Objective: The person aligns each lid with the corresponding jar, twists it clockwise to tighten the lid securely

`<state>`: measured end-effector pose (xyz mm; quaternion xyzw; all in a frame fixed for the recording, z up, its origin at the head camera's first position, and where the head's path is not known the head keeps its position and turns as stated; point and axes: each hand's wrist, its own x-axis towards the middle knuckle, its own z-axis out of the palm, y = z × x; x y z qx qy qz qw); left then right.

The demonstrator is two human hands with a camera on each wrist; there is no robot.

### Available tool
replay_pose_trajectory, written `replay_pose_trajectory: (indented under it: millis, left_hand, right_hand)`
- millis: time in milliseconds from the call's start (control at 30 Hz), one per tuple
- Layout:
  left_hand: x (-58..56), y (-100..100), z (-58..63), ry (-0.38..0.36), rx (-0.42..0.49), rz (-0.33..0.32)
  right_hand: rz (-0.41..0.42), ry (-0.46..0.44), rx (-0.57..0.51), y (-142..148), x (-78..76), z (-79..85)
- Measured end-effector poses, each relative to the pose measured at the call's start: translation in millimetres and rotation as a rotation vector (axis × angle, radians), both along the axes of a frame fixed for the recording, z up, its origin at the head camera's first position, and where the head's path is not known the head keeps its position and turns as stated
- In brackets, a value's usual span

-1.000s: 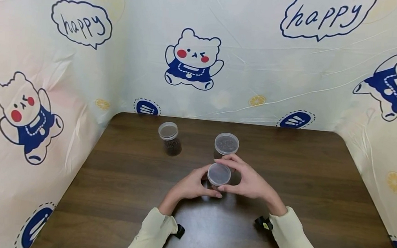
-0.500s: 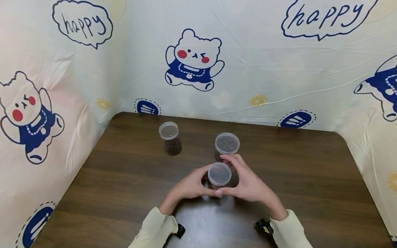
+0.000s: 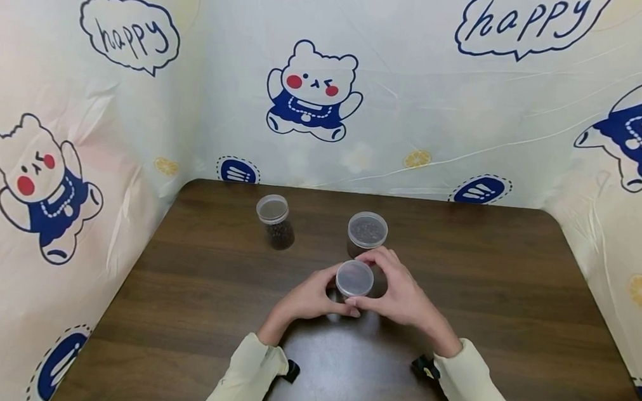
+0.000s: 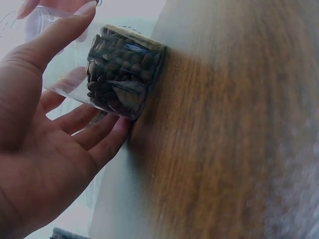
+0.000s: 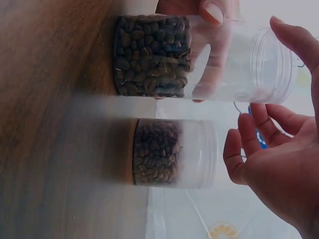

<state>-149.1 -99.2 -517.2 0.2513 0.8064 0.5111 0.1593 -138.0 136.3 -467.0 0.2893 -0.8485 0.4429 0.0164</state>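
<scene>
Upright on the wooden table stands a clear plastic jar, a bit over half filled with dark roasted coffee beans. Around its body my left hand grips, thumb on the near side and fingers behind, as the left wrist view shows too. My right hand holds the translucent screw lid at its rim, thumb on the near side and index finger on the far side. In the right wrist view the other fingers of that hand hang loosely curled beside the lid.
Just behind the held jar is a wider lidded jar of beans, close to my right fingers. A slimmer lidded jar with dark contents stands farther left. The brown table ends at a printed cloth backdrop.
The right thumb and fingers have shifted slightly around the lid, the thumb toward the left thumb and then back right. My left hand and the jars keep their places.
</scene>
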Motion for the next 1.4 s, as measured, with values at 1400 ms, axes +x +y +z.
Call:
replay_pose_trajectory:
  millis: [1400]
  left_hand:
    - [-0.9,0,-1.3,0.004,-0.012,-0.007]
  right_hand:
    - [0.16,-0.145,-0.041,14,-14.1,-8.3]
